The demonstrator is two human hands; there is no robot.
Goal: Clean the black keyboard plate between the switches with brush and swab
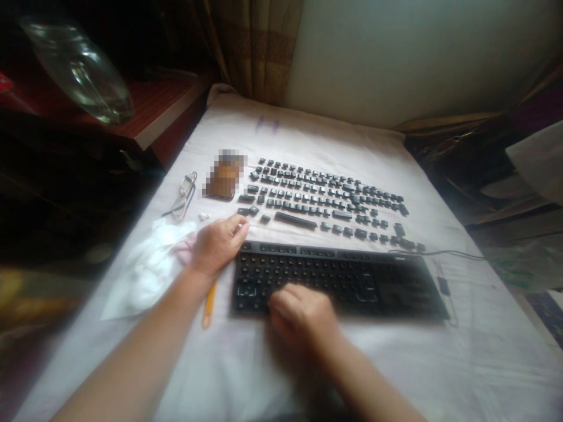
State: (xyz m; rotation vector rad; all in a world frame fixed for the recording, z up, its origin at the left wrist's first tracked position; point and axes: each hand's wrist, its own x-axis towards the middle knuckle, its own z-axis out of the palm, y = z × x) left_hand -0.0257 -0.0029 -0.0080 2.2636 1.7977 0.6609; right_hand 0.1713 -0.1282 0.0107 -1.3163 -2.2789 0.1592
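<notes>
A black computer keyboard (pixel 396 293) lies flat on the cloth with its keycaps off. At its upper left corner is my left hand (pixel 220 243), thumb and fingers drawn together; what they pinch, if anything, is hidden. My right hand (pixel 305 310) is curled closed over the keyboard's lower left part, its fingertips facing down and out of sight. Loose black keycaps are laid out in rows behind the keyboard, with the long space bar (pixel 295 220) nearest. An orange handle (pixel 209 305) sticks out from beneath my left wrist.
Left of the hands lie crumpled white material (pixel 145 278), a pink cloth (pixel 185 249) and eyeglasses (pixel 182 196). A blurred-out, phone-like rectangle (pixel 225 179) lies behind. A cable (pixel 457 254) runs off right. A glass vessel (pixel 83 76) stands on a reddish wooden surface (pixel 162 99).
</notes>
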